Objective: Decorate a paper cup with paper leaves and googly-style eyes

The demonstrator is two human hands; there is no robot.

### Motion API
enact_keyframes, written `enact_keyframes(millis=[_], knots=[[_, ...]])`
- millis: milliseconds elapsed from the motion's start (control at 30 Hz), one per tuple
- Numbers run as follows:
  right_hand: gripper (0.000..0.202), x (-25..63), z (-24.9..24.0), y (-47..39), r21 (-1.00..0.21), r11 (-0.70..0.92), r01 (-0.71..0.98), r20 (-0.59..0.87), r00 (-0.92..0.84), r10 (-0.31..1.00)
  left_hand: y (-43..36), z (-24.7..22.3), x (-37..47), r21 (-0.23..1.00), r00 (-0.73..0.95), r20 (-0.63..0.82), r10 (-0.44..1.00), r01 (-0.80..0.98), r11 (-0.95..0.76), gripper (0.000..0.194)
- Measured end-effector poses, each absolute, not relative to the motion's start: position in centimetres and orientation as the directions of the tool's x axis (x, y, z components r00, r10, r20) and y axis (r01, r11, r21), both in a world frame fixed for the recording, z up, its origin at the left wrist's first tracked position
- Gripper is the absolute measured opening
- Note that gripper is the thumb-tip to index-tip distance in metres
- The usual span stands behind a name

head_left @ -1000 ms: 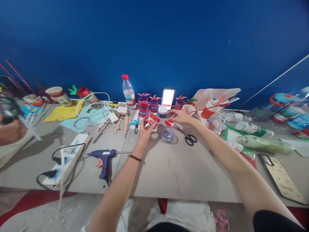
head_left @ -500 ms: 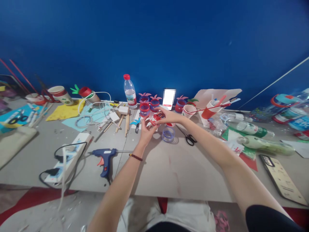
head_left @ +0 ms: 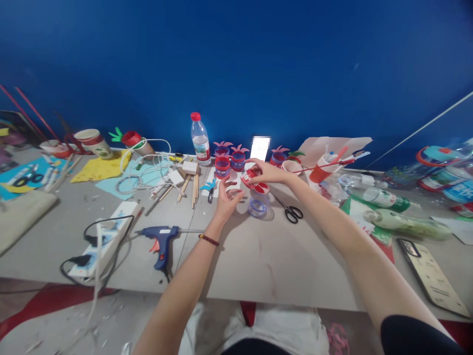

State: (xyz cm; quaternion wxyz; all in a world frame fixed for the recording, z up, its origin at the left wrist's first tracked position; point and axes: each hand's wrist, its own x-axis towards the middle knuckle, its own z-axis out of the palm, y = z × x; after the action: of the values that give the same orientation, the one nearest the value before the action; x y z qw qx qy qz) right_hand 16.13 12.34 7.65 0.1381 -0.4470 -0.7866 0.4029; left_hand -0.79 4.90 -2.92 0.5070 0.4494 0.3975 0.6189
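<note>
Right hand (head_left: 268,173) pinches a red plastic piece (head_left: 250,176) at its fingertips, above the table (head_left: 258,256). Left hand (head_left: 228,196) sits just left of it, fingers loosely spread, holding nothing, apart from the piece. Clear blue ring (head_left: 257,207) lies just below the right hand, scissors (head_left: 291,212) to its right. Glue gun (head_left: 162,239) lies well left of the left wrist.

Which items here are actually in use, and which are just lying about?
In use: right hand gripping a red-and-white label strip; left hand open beside it; clear plastic ring just below.

Lying about: glue gun, scissors, water bottle, power strip.
</note>
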Motion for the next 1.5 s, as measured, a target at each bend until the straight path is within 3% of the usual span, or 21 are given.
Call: enact_keyframes(millis=[167, 300, 400, 500, 767, 1200, 1400, 1500], knots=[[0.083, 18.5, 9.0, 13.3, -0.544, 0.321, 0.775, -0.130, -0.456, 0.880, 5.4, -3.6, -1.1, 0.960, -0.135, 0.149, 0.979, -0.218, -0.176, 0.063], [0.094, 19.5, 8.5, 14.4, -0.263, 0.337, 0.904, -0.138, -0.382, 0.914, 5.6, -3.7, -1.1, 0.958, -0.148, 0.157, 0.977, -0.220, -0.187, 0.060], [0.096, 19.3, 7.9, 14.6, -0.077, 0.321, 0.944, -0.139, -0.329, 0.934, 5.4, -3.4, -1.1, 0.959, -0.142, 0.152, 0.978, -0.218, -0.181, 0.059], [0.094, 18.9, 7.3, 14.6, 0.006, 0.330, 0.944, -0.117, -0.327, 0.938, 5.4, -3.3, -1.1, 0.962, -0.127, 0.143, 0.982, -0.213, -0.168, 0.059], [0.092, 18.4, 5.1, 16.8, 0.109, 0.417, 0.902, -0.116, -0.405, 0.907, 5.5, -4.0, -1.0, 0.962, -0.102, 0.165, 0.981, -0.203, -0.183, 0.059], [0.100, 17.8, 4.8, 17.2, 0.043, 0.377, 0.925, -0.221, -0.359, 0.907, 5.1, -4.4, -0.7, 0.965, -0.049, 0.254, 0.966, -0.056, -0.256, 0.060], [0.088, 17.2, 7.0, 15.0, 0.019, 0.384, 0.923, -0.118, -0.379, 0.918, 5.3, -4.5, -0.9, 0.966, -0.085, 0.242, 0.967, -0.069, -0.248, 0.054], [0.067, 17.7, 8.9, 12.8, -0.067, 0.396, 0.916, -0.018, -0.398, 0.917, 5.2, -4.2, -0.9, 0.968, -0.105, 0.231, 0.967, -0.076, -0.239, 0.053]])
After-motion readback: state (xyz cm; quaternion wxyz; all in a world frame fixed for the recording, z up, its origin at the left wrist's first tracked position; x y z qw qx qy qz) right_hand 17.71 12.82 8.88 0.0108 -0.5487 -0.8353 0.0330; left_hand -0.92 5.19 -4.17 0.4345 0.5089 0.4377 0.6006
